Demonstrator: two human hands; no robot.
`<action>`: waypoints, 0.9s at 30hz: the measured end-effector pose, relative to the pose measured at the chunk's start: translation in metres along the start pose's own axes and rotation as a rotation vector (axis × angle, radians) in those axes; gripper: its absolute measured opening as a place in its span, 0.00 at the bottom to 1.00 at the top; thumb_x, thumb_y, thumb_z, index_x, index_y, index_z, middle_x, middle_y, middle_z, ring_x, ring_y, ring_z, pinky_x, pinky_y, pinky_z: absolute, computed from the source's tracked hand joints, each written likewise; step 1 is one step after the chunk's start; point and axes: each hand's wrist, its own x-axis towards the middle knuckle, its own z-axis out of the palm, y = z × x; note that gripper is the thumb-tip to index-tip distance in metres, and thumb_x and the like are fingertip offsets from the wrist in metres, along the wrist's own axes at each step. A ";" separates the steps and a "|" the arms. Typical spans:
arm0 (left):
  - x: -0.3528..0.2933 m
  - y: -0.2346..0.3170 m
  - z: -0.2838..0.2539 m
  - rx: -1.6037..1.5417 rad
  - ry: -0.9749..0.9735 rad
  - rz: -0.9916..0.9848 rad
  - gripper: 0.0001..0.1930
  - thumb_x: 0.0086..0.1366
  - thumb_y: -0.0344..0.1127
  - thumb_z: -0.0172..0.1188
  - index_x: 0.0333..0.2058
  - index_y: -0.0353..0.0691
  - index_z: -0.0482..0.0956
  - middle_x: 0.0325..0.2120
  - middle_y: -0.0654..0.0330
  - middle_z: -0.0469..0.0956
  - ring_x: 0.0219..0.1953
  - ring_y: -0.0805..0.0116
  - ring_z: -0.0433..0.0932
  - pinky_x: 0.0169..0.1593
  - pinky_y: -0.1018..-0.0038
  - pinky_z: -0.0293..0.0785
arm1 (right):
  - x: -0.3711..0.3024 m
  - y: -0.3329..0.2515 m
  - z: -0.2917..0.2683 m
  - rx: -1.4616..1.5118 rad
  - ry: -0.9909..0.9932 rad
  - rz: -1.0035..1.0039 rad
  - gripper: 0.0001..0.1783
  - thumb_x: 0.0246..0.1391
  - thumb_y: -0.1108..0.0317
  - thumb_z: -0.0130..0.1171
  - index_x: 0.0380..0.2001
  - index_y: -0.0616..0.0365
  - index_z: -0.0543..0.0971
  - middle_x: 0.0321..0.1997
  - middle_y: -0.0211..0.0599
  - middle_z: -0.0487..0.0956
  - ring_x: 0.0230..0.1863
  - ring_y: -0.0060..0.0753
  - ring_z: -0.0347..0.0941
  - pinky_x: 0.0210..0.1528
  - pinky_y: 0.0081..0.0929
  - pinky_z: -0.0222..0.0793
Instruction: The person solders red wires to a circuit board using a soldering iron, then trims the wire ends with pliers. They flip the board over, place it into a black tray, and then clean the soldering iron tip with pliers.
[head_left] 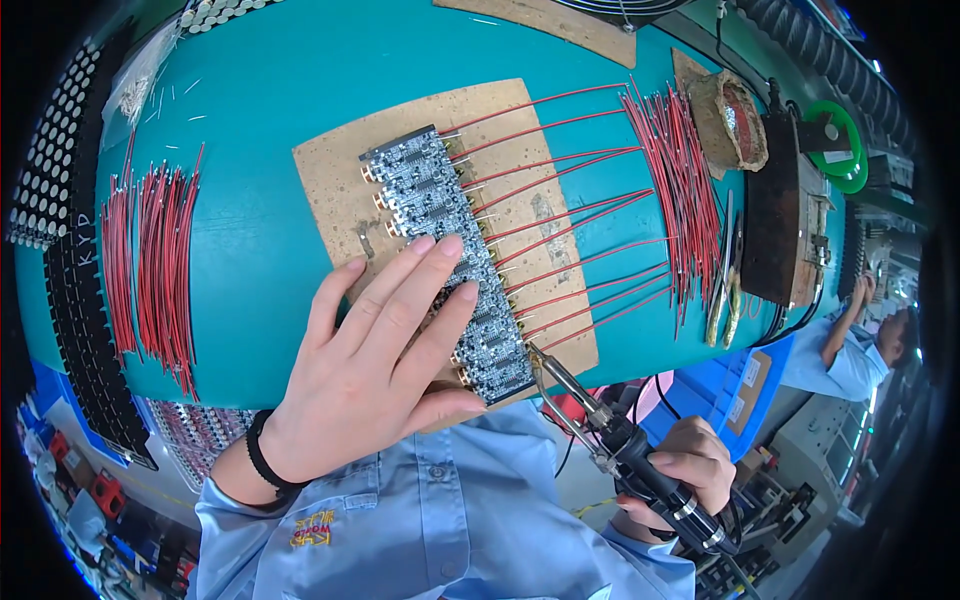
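Observation:
A long strip of populated circuit boards (500, 345) lies slantwise on a brown board (335, 175). Several thin red wires (585, 208) run from its right edge toward a bundle of red wires (680, 190). My left hand (370, 340) lies over the strip's middle with fingers apart, hiding part of it. My right hand (697, 465) is wrapped round a black soldering iron (635, 455) with a thin metal guide tube beside its shaft. The iron's tip is at the strip's right edge, near the lower end; whether it touches a joint is too small to tell.
More red wires (165, 260) lie at the left beside a black perforated strip (75, 290). Tweezers (728, 290), a dark metal box (785, 215), a worn brown container (728, 120) and a green spool (835, 148) stand at right. Another person (850, 350) sits beyond a blue bin (735, 400).

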 end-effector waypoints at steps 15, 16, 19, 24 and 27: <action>-0.001 -0.002 0.003 -0.027 -0.001 0.019 0.36 0.48 0.57 0.59 0.51 0.38 0.66 0.57 0.50 0.60 0.57 0.53 0.62 0.56 0.56 0.53 | 0.003 0.004 0.008 0.019 0.019 -0.022 0.23 0.31 0.66 0.74 0.31 0.59 0.74 0.18 0.30 0.73 0.16 0.27 0.69 0.18 0.20 0.58; -0.001 -0.002 0.003 -0.029 0.000 0.019 0.36 0.49 0.58 0.58 0.51 0.38 0.66 0.57 0.49 0.60 0.57 0.53 0.62 0.56 0.56 0.52 | 0.001 0.005 0.009 0.013 0.038 -0.028 0.24 0.30 0.63 0.74 0.30 0.60 0.74 0.17 0.30 0.72 0.16 0.27 0.68 0.18 0.21 0.56; -0.001 -0.002 0.003 -0.021 0.000 0.021 0.36 0.49 0.58 0.58 0.51 0.38 0.66 0.57 0.49 0.60 0.57 0.53 0.62 0.56 0.56 0.52 | -0.001 0.006 0.012 0.001 0.078 -0.039 0.26 0.29 0.57 0.74 0.29 0.61 0.73 0.16 0.31 0.71 0.15 0.26 0.65 0.17 0.23 0.52; 0.000 0.000 0.002 0.006 0.011 0.007 0.33 0.52 0.57 0.56 0.50 0.38 0.69 0.57 0.53 0.61 0.58 0.60 0.61 0.55 0.58 0.55 | -0.002 0.005 0.013 -0.006 0.088 -0.032 0.26 0.29 0.57 0.74 0.28 0.60 0.73 0.15 0.30 0.71 0.14 0.26 0.64 0.17 0.23 0.52; 0.000 0.000 0.002 0.011 0.011 0.009 0.33 0.51 0.57 0.56 0.50 0.38 0.69 0.57 0.53 0.61 0.58 0.59 0.61 0.55 0.58 0.55 | -0.004 0.005 0.012 -0.010 0.095 -0.030 0.26 0.30 0.57 0.74 0.28 0.59 0.73 0.15 0.30 0.71 0.14 0.26 0.64 0.17 0.23 0.52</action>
